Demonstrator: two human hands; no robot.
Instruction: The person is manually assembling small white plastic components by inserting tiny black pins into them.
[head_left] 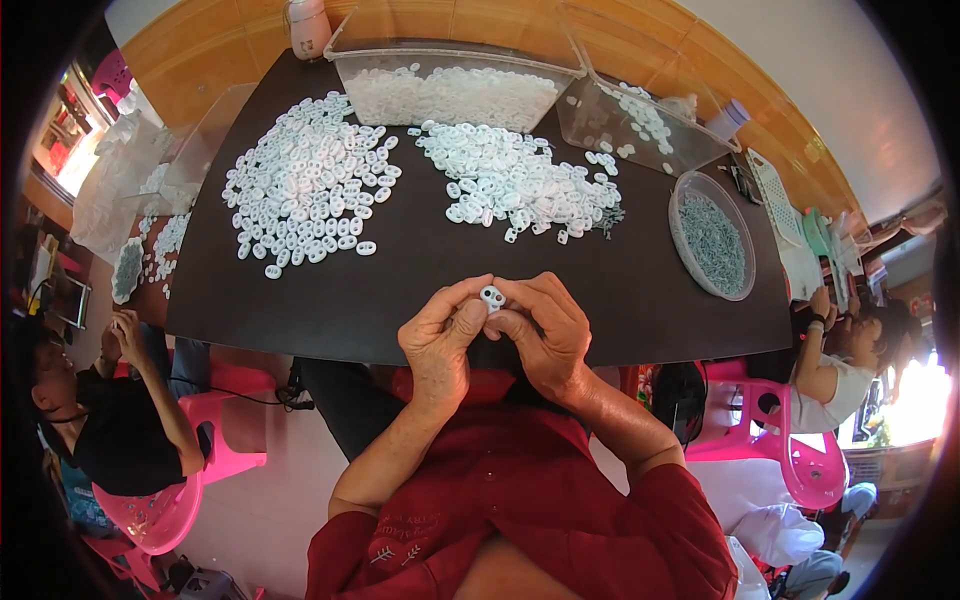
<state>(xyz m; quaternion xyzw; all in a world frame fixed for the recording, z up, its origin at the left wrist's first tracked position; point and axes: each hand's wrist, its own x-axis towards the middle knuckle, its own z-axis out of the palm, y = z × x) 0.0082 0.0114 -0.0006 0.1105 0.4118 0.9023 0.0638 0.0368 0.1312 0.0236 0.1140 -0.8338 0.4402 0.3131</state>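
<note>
Close to the table's front edge, a small white oval plastic piece with two holes [491,297] is pinched between my hands. My left hand [445,330] grips it from the left with thumb and forefinger. From the right, my right hand [545,325] closes its thumb and fingertips on the same piece; whether a screw is in those fingers is hidden. Beyond my hands lie two heaps of similar white pieces, a left heap [305,180] and a right heap [520,185]. A few dark screws [608,219] lie at the right heap's edge.
A clear bin of white pieces [455,95] stands at the back, beside a second clear bin [640,125]. At the right is a round tub of grey screws [713,240]. A pink bottle [308,28] stands back left. People sit on pink chairs at both sides.
</note>
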